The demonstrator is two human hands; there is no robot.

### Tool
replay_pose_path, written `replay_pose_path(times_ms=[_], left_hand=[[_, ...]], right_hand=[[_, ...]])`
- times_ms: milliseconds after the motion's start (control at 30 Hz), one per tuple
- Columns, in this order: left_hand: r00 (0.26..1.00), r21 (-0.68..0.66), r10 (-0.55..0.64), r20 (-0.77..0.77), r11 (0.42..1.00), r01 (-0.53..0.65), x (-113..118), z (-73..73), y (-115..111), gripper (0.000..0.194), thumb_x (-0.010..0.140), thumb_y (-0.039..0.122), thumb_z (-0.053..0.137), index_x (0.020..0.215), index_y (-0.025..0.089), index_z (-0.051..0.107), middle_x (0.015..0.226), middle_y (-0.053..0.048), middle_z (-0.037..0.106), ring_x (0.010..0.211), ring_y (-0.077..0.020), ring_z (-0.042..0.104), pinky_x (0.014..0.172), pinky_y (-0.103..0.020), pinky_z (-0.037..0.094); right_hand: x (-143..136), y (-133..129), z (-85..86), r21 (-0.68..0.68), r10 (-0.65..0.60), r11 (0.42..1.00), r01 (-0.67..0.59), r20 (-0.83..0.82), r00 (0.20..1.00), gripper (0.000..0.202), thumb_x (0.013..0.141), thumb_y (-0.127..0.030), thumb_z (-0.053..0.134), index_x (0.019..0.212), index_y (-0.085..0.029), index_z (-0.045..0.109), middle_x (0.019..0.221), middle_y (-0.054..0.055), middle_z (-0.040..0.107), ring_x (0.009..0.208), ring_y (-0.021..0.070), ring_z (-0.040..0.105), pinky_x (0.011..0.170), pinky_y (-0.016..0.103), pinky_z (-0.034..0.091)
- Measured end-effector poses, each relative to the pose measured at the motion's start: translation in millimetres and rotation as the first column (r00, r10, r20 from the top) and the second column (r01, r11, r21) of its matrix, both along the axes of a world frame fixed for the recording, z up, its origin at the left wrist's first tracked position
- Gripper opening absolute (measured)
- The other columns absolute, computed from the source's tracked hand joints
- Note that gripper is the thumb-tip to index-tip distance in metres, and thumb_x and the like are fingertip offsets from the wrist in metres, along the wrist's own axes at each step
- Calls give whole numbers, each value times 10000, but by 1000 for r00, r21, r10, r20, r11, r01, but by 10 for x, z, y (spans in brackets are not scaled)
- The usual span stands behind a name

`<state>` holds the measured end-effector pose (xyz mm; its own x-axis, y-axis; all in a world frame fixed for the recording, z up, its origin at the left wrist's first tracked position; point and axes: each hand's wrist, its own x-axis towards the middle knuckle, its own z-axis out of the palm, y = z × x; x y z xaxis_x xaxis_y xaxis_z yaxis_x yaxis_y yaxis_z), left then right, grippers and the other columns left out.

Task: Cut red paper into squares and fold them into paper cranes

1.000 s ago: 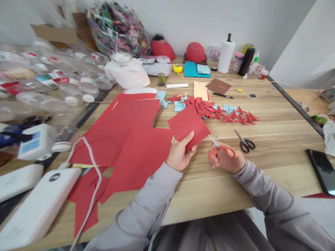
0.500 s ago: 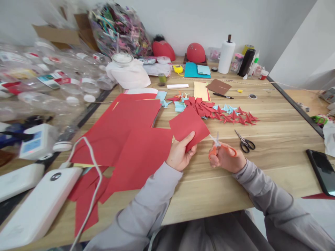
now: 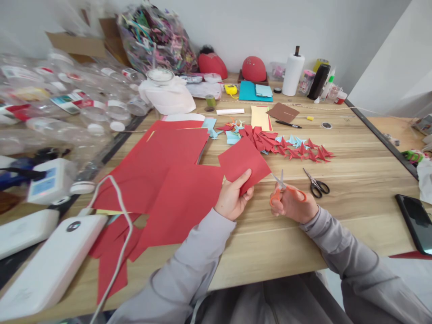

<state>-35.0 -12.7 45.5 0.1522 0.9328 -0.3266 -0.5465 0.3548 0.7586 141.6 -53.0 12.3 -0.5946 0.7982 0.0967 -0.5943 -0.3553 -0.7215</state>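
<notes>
My left hand [image 3: 233, 198] pinches a square of red paper [image 3: 243, 159] by its lower edge, thumb on top, holding it above the table. To its right, my right hand [image 3: 294, 204] has its fingers in the loops of orange-handled scissors [image 3: 281, 186]. The scissor blades are spread apart and point up and left, close to the paper's right corner. Larger red sheets [image 3: 162, 164] lie in a stack left of my hands. Behind the held square rest several folded red and blue paper shapes [image 3: 300, 148].
Black scissors [image 3: 316, 183] lie right of my right hand, and a phone [image 3: 415, 222] sits at the right edge. A white power bank [image 3: 56, 261] with a cable, red paper strips [image 3: 113, 270] and many plastic bottles [image 3: 77, 96] occupy the left side. A black pen [image 3: 288, 124] lies farther back.
The scissors and my right hand have shifted very slightly right, leaving a little more distance from the paper's corner. My left hand and the red square stay nearly still.
</notes>
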Motion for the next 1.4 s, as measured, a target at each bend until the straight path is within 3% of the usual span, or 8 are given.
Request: replay_pose_path(times_ms=[1133,1400], left_hand=[[1000,-8,-9,-6,1000,9,-5,-11,4,461,561,329,863,791,174,495,549,80,534,349,-23,424,300,-122,268],[998,-5,-51,-47,999,50,-7,-33,16,442,601,430,824,809,157,546,561,4,624,336,-39,427,286,-124,281]], right_hand=[[10,-1,-13,19,17,1000,-16,-25,1000,390,788,-502,656,973,-169,569,696,1,564,603,126,480,640,288,378],[8,8,-24,-4,18,1000,-18,-30,999,397,774,-498,676,967,-165,575,722,1,572,599,115,489,646,282,385]])
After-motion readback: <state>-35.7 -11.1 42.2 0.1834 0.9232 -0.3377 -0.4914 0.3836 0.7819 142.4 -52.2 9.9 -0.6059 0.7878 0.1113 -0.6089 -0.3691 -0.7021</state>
